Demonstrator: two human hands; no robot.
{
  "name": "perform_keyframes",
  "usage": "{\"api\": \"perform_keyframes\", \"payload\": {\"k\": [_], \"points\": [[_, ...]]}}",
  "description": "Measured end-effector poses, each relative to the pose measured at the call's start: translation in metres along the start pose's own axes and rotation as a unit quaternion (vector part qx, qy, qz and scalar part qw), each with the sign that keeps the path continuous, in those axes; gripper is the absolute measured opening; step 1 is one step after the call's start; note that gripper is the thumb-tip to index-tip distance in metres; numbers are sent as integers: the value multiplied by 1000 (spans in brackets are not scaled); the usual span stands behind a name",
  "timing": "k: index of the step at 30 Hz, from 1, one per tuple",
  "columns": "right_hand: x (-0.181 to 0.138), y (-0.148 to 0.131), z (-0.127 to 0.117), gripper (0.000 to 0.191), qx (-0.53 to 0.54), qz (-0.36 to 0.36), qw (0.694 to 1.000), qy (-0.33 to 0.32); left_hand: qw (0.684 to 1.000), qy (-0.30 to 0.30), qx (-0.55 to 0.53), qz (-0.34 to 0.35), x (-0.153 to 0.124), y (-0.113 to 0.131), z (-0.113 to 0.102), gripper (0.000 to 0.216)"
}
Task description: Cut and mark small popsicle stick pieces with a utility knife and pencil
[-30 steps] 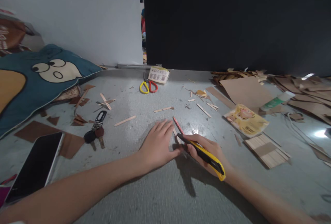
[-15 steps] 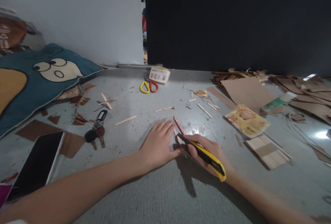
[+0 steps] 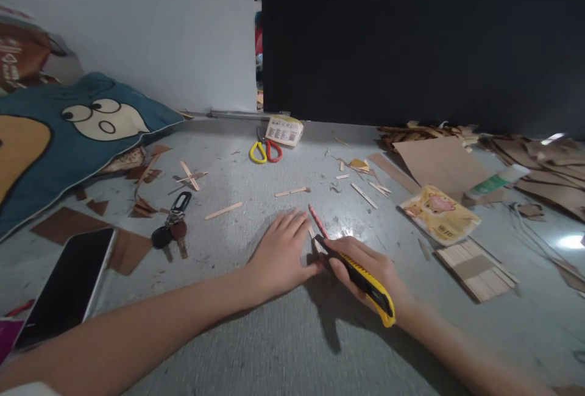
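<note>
My right hand (image 3: 361,262) is closed around a yellow and black utility knife (image 3: 368,283), its nose pointing away to the left. Under that nose a short pale wooden stick (image 3: 314,239) lies on the grey tabletop. Flat on the table to its left is my left hand (image 3: 283,250), fingers stretched out, index finger beside the stick and thumb close to its near end. Whether the thumb presses on the stick is hard to see. A thin red-pink rod (image 3: 316,219) juts forward beside the knife's nose; its lower end is hidden by my right hand.
Ahead lie loose craft sticks (image 3: 223,211), scissors (image 3: 265,151) and a small packet (image 3: 284,130). On the right are a banded stick bundle (image 3: 475,269), a yellow packet (image 3: 439,213) and a glue stick (image 3: 498,181). Keys (image 3: 170,234), a phone (image 3: 64,286) and a cushion (image 3: 82,122) occupy the left.
The utility knife's rear end has swung slightly lower and to the left in my right hand. My left hand stays in place; the whole view has shifted a little.
</note>
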State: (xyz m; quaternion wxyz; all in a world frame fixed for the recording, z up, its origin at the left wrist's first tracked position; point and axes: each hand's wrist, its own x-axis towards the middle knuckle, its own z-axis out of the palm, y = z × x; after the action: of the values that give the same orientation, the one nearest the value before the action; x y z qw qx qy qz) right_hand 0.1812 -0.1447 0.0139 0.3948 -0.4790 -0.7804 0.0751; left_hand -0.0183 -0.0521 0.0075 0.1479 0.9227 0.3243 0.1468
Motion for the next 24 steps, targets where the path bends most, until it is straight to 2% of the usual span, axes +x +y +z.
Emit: {"api": "perform_keyframes", "payload": {"k": [3,9,15,24], "points": [[3,0,-1,23,-5,-29,1000,-1,1000,-7,6,-3,1,1,0,72],[3,2,0,31,9,-30,999,-29,1000,1,-6,12,1,2,0,67],[15,6,-1,26,38,-45,997,-46,1000,0,5,9,1,2,2,64],[21,5,-9,22,52,-1,996,-73,1000,21,-12,15,1,1,3,64]]}}
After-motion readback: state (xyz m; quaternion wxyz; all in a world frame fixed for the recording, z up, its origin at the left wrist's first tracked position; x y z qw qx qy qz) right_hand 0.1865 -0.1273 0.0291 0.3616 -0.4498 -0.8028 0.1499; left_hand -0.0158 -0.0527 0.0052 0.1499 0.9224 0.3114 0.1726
